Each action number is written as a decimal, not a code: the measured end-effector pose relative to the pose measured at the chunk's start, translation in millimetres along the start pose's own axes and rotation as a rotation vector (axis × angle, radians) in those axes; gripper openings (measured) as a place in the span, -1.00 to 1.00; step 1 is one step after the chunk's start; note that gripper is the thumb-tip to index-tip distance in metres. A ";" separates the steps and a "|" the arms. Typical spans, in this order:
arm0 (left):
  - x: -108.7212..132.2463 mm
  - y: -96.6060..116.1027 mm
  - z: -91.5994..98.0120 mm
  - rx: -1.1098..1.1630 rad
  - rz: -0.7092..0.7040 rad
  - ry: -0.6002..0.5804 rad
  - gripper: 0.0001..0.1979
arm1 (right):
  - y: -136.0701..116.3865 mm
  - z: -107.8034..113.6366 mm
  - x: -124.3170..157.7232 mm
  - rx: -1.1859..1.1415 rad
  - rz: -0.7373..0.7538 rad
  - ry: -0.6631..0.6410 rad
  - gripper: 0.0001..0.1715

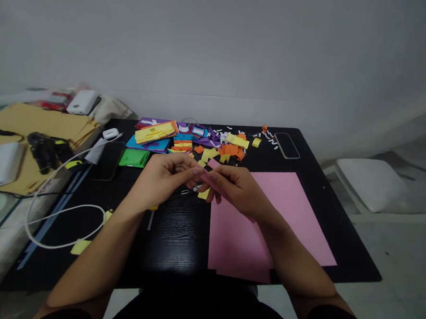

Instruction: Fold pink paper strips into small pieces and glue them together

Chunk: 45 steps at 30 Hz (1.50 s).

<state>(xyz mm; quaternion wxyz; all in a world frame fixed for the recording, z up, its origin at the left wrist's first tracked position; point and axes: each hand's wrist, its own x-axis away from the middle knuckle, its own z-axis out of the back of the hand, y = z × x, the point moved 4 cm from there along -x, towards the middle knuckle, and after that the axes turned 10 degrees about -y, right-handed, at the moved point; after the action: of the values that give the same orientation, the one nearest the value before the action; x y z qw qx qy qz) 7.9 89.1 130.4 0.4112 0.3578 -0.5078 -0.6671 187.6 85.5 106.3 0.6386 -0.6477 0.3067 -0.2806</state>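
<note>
Both hands meet above the middle of the black table. Thumb and fingers of my left hand (172, 178) pinch one end of a narrow pink paper strip (213, 164). My right hand (236, 185) is closed on the same strip, close beside the left, and partly hides it. Pink paper sheets (244, 243) lie flat below my right forearm. Just under the fingers are a pair of scissors, partly hidden, and a small yellow paper piece (204, 194).
Folded yellow paper (155, 133), green paper (134, 157) and orange scraps (231, 151) lie toward the wall. A phone (287, 145) rests at the back right. A white cable (33, 201) loops on the left, near brown envelopes (49, 123) and a dark phone (109, 161).
</note>
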 end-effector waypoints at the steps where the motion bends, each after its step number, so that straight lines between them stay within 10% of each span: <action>1: 0.1 0.5 0.3 -0.007 0.001 -0.003 -0.69 | 0.3 -0.2 0.3 -0.003 0.000 0.005 -0.57; 45: 2.2 -13.6 -6.8 -0.162 -0.032 -0.047 -0.73 | 0.7 5.4 -3.2 0.025 0.156 0.222 -0.63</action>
<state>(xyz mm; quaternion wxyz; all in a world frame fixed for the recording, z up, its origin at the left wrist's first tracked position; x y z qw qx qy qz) 10.5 86.5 115.5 0.4160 0.3159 -0.4557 -0.7208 189.5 91.6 105.5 0.6285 -0.5788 0.4216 -0.3037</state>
